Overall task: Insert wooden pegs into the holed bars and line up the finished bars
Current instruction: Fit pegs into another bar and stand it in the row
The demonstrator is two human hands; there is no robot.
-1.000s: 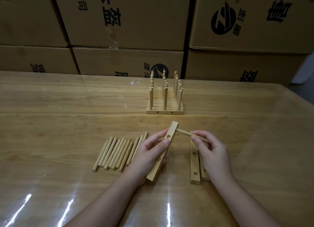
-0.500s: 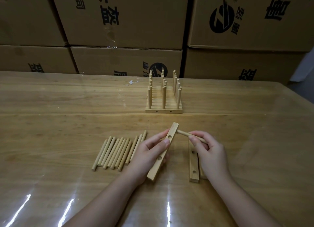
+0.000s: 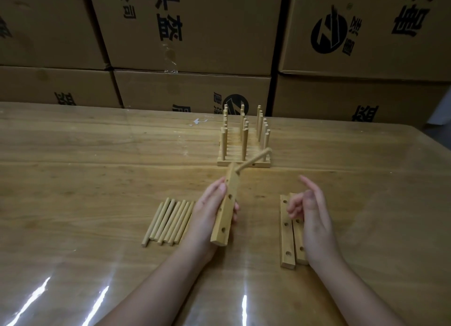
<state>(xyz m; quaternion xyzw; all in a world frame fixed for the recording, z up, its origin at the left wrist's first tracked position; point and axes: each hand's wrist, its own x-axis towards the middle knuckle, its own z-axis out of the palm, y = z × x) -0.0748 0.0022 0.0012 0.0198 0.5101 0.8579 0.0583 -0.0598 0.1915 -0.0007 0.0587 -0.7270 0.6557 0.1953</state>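
Pegs (image 3: 168, 224) are what the next move turns on, and they lie on the awkward side for us. They form a loose row flat on the table (image 3: 85, 179), just left of our left grip (image 3: 210, 213). Their long axes run away from us and lean a little to the right, much like the bar (image 3: 230, 208) we hold.

That left grip is wrapped round the bar's middle, which is lifted off the table and tilted. One peg (image 3: 253, 160) is already seated in its far hole and sticks out up and to the right, while the nearer holes show bare.

Our right grip (image 3: 314, 218) holds nothing. Its fingers are loosely parted, and it hovers above the two unfilled bars (image 3: 285, 235) that lie side by side on the table.

So the nearer grip is busy, and the free one is well apart from the pegs, with the held bar between. We judge that the right grip must cross past the bar to fetch a peg and take it near one end. The finished bars (image 3: 234, 146) stand beyond, pegs upright.
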